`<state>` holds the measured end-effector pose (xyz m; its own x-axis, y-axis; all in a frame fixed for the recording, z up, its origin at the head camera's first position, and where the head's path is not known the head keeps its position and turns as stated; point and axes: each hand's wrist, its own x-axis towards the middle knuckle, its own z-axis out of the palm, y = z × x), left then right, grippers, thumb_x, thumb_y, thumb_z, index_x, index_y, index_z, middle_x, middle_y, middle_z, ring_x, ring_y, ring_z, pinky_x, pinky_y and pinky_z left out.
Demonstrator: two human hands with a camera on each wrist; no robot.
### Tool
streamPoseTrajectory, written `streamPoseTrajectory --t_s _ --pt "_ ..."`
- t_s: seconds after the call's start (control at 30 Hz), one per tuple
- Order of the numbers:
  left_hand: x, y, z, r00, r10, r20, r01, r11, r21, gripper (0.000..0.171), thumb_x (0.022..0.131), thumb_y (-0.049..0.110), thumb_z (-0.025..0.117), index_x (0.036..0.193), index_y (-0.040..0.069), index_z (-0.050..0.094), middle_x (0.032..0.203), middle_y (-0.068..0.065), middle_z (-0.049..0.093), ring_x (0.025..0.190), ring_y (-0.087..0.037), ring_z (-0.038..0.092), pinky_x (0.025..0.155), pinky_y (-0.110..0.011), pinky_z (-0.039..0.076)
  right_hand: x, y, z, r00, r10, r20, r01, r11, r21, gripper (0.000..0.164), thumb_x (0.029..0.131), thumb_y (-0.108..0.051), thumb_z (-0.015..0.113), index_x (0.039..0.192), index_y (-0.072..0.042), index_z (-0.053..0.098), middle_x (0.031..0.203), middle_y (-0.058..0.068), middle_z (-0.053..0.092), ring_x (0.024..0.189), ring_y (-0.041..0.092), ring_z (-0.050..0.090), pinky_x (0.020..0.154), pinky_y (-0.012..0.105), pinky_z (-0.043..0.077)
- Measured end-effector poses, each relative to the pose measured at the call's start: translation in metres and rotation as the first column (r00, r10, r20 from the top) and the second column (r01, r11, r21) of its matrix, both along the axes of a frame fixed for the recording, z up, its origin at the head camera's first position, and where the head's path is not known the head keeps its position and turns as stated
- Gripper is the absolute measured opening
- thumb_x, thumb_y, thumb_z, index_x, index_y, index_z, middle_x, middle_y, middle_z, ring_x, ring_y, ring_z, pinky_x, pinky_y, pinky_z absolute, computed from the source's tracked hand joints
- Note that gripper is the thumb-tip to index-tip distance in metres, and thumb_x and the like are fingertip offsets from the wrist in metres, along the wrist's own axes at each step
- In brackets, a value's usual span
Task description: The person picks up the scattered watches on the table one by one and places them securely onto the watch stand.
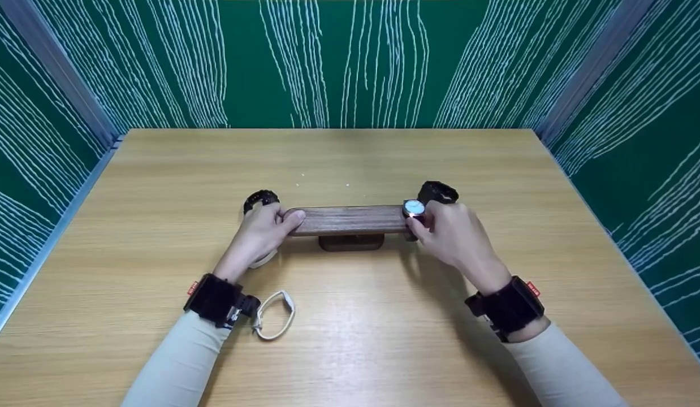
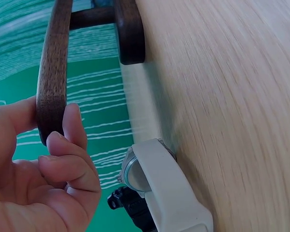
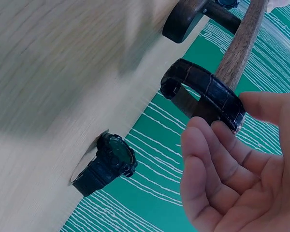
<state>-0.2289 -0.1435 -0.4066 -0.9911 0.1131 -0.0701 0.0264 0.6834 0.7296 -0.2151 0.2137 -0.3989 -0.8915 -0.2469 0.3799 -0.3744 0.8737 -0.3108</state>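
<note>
A dark wooden T-bar watch stand (image 1: 350,220) stands mid-table, its flat bar level above a small base (image 1: 351,243). My left hand (image 1: 265,229) pinches the bar's left end between thumb and fingers. At the other end, my right hand (image 1: 454,232) pinches a watch (image 1: 413,208) with a pale round dial. Its dark, crocodile-patterned strap (image 3: 203,87) forms a closed loop around the bar's right end. A white-strapped watch (image 2: 169,183) lies below my left hand, partly hidden in the head view.
A black watch (image 1: 260,199) lies just beyond my left hand. Another black watch (image 1: 439,192) sits beyond my right hand. Nearer me, a cream-banded watch (image 1: 275,316) stands beside my left wrist. Green, white-streaked panels (image 1: 350,68) border the table's far edge and sides.
</note>
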Motion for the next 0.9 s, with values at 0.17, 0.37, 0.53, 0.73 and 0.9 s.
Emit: streamPoseTrajectory --t_s 0.17,0.37,0.53,0.73,0.9 --pt "0.0 0.0 0.0 1.0 -0.002 0.004 0.002 1.0 -0.001 0.039 0.105 0.05 0.062 0.105 0.011 0.065 0.087 -0.002 0.057 0.086 -0.024 0.058 0.084 -0.039 0.05 0.001 -0.004 0.0 1.0 0.005 0.005 -0.005 1.0 0.004 0.032 0.097 -0.022 0.075 0.073 -0.008 0.06 0.064 0.003 0.057 0.057 0.021 0.051 0.052 0.034 0.039" --pt "0.001 0.0 -0.001 1.0 -0.002 0.001 0.002 1.0 0.028 0.036 0.105 0.048 0.064 0.101 0.012 0.064 0.082 0.001 0.055 0.077 -0.019 0.054 0.072 -0.033 0.047 0.002 -0.009 0.0 1.0 0.013 0.008 -0.013 1.0 0.006 0.036 0.098 -0.023 0.075 0.071 -0.009 0.056 0.063 0.002 0.054 0.057 0.02 0.051 0.052 0.034 0.039" --pt "0.0 0.0 -0.002 1.0 -0.001 -0.007 0.001 0.999 0.04 0.034 0.105 0.046 0.065 0.098 0.012 0.063 0.08 0.002 0.054 0.075 -0.018 0.052 0.069 -0.032 0.045 0.002 -0.012 -0.001 1.0 0.018 -0.005 -0.018 1.0 0.006 0.038 0.097 -0.022 0.076 0.07 -0.01 0.054 0.062 0.001 0.053 0.055 0.019 0.05 0.051 0.034 0.038" --pt "0.0 -0.001 -0.002 0.999 -0.01 -0.03 0.01 1.0 0.024 0.036 0.105 0.047 0.064 0.096 0.012 0.064 0.079 0.001 0.054 0.081 -0.022 0.055 0.077 -0.037 0.049 0.003 -0.017 -0.004 1.0 0.024 -0.016 -0.024 1.0 -0.01 0.038 0.097 -0.021 0.076 0.068 -0.011 0.053 0.059 -0.001 0.051 0.053 0.016 0.047 0.05 0.032 0.037" --pt "-0.002 -0.002 -0.003 0.998 -0.019 -0.064 0.018 1.0 -0.013 0.04 0.105 0.049 0.062 0.094 0.011 0.064 0.078 0.0 0.054 0.093 -0.028 0.059 0.095 -0.046 0.049 0.004 -0.024 -0.003 0.999 0.019 -0.038 -0.019 1.0 -0.001 0.041 0.097 -0.023 0.075 0.067 -0.012 0.05 0.058 -0.003 0.047 0.052 0.016 0.047 0.048 0.033 0.038"
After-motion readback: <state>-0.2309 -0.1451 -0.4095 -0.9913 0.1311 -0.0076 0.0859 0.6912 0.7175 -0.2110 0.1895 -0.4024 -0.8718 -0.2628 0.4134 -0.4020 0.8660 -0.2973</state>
